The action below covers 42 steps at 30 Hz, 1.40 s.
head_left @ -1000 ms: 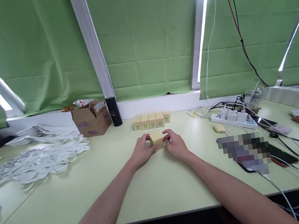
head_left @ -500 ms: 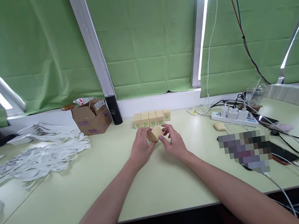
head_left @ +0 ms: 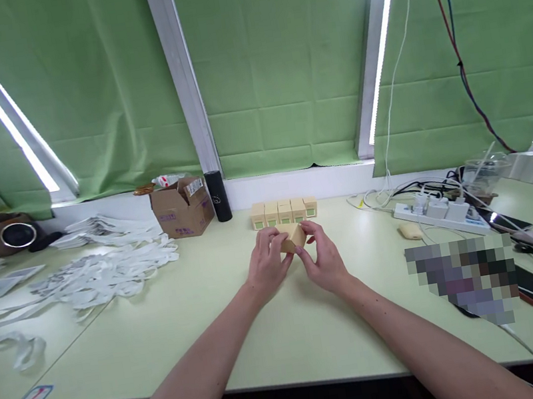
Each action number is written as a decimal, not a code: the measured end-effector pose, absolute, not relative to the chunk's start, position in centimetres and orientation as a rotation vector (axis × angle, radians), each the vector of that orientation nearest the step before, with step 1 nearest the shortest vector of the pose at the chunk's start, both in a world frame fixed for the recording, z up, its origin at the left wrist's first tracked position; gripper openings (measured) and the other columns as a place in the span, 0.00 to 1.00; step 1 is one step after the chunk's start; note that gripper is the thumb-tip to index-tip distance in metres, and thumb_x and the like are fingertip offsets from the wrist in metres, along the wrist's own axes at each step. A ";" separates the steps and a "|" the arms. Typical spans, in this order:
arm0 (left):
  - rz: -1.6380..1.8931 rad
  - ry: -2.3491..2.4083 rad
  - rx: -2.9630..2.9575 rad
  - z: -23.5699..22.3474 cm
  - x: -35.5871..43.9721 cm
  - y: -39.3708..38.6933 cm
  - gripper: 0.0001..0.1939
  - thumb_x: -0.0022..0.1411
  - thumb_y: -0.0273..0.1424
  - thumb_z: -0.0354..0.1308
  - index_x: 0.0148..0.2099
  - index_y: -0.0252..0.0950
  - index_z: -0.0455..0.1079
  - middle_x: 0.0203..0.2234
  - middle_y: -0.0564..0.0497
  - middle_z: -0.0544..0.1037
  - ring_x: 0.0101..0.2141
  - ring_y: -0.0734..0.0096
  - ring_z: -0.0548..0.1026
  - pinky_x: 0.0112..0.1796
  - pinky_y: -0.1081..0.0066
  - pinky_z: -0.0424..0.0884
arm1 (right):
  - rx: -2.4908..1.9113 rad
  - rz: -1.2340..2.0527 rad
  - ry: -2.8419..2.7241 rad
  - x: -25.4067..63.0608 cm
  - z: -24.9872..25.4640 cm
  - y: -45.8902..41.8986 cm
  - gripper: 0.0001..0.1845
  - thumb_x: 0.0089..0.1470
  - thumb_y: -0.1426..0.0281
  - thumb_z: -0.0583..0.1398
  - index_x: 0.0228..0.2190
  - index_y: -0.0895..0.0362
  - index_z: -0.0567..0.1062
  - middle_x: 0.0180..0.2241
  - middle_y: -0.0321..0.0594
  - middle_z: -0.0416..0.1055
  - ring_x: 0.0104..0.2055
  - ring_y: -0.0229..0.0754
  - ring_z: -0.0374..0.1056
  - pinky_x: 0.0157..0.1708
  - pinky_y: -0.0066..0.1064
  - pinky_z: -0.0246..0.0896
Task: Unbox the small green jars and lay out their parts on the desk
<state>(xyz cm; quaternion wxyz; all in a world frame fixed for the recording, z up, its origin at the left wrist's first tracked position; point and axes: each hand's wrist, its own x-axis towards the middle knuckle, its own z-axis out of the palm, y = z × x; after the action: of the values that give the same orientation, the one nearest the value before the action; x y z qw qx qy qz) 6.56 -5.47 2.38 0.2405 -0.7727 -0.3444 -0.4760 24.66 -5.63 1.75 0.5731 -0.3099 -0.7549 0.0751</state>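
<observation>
Centrally, a small tan box (head_left: 293, 238) is held btwn the L hand (head_left: 266, 263) and R hand (head_left: 325, 261), on the near side of a box row (head_left: 271, 214) and well apart from the table's near edge. Grip: both hands clamped on the box, L fingers at its left end, R fingers at its right, R thumb by the near lower corner. Box tilted, one corner facing near; whether it touches the table (head_left: 185, 293) or hangs just above can't be told.

Step in hand (judged): two-handed handling of a single box, prob. attending to its edges or faces; flap detail too small to read. Next move (judged) calls for steady, opposed fingertips w/ light pressure, as the walls look like thin card & could dent; the box row leaves little slack on the far side, so a knock is poss.

Surroundings: box row = 5 units side by side, the rightmost set slightly farther back, green marks on near faces. Far left, cardboard carton (head_left: 180, 214) & black cylinder (head_left: 218, 197); left, heaped white straps (head_left: 111, 274); right, power strip (head_left: 444, 218) w/ plugs & cables.
</observation>
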 end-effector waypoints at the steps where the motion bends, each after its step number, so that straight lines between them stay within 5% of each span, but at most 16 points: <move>1: -1.294 -0.937 -2.107 2.4 6.6 -5.5 0.22 0.62 0.25 0.62 0.56 0.40 0.61 0.46 0.42 0.68 0.49 0.55 0.71 0.43 0.57 0.78 | -0.725 0.167 -1.773 24.7 1.8 -5.7 0.26 0.66 0.65 0.56 0.62 0.51 0.59 0.58 0.52 0.69 0.55 0.52 0.70 0.47 0.48 0.73; 23: -0.999 -1.054 -2.254 2.6 6.6 -6.4 0.16 0.65 0.26 0.56 0.54 0.39 0.63 0.47 0.41 0.71 0.49 0.54 0.73 0.40 0.59 0.78 | -0.860 0.045 -1.947 24.5 2.1 -6.4 0.34 0.61 0.75 0.50 0.66 0.55 0.48 0.61 0.58 0.65 0.55 0.55 0.72 0.43 0.49 0.76; 42: -1.037 -1.246 -2.381 2.4 6.7 -6.5 0.20 0.65 0.30 0.59 0.57 0.42 0.59 0.51 0.42 0.70 0.53 0.54 0.72 0.40 0.58 0.79 | -0.897 0.196 -1.860 24.1 1.2 -5.5 0.33 0.61 0.73 0.52 0.65 0.53 0.49 0.59 0.58 0.68 0.46 0.51 0.76 0.40 0.46 0.75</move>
<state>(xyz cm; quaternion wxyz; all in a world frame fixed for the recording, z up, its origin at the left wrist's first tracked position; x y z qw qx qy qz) 6.74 -6.50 2.40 0.1302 -0.8196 -0.4288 -0.3569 24.15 -5.50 1.22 0.5085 -0.3724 -0.7721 0.0815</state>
